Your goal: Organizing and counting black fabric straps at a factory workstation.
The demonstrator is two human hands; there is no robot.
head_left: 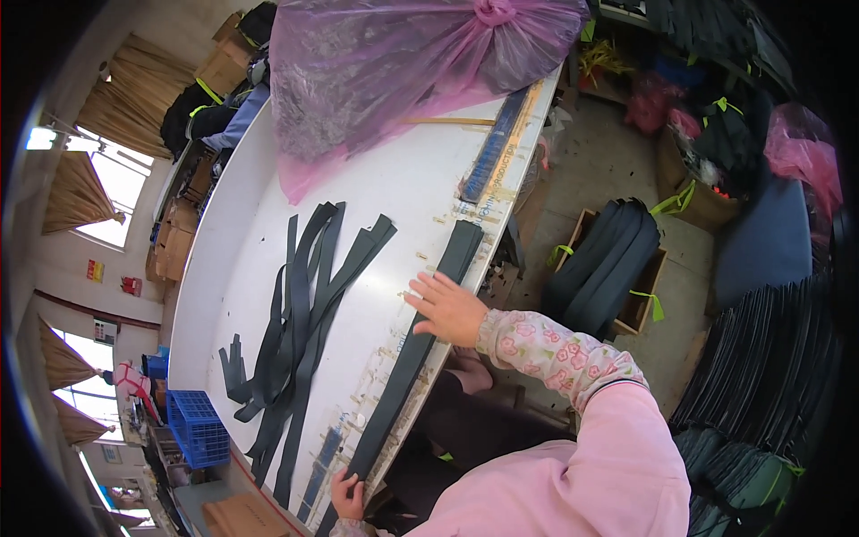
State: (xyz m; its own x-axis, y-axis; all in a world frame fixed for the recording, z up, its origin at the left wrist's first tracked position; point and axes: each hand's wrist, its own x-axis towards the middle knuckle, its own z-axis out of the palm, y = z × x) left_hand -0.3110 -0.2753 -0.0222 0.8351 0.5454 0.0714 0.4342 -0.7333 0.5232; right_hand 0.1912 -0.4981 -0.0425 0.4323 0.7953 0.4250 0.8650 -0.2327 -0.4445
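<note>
Flat dark strip stack (402,383) is laid lengthwise along surface (394,170) edge; pinched toward near end by left hand (347,495), far half covered by flat, splayed right hand (446,309).

The strips (399,394) are dark grey-green, the tabletop (242,295) white, bag (385,72) pink, sleeve (564,353) pink-flowered.

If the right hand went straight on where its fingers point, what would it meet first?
Across the white tabletop, the right hand would probably meet the loose dark strips first, though depth is hard to judge from this single view.
</note>
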